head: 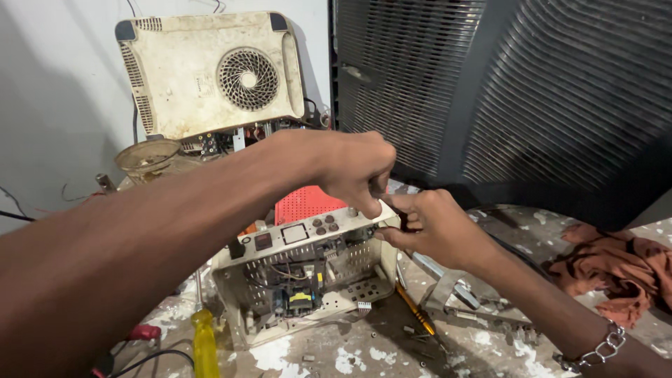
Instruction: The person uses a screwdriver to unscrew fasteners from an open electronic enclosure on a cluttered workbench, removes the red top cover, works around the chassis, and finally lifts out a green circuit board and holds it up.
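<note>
Left hand (353,168) and right hand (430,224) pinch the open metal box (301,280) at its upper right corner. Yellow screwdriver (204,343) lies lower left; orange rag (616,269) at right.

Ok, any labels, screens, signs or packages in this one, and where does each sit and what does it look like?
Display window: front panel of the opened grey unit, below the left hand; small square, dark with pale frame.
Smaller window: just left of it; dark, rectangular.
Label: on the cream casing propped at the wall, left of its round vent; faint, small, pale.
No packages or signs.
</note>
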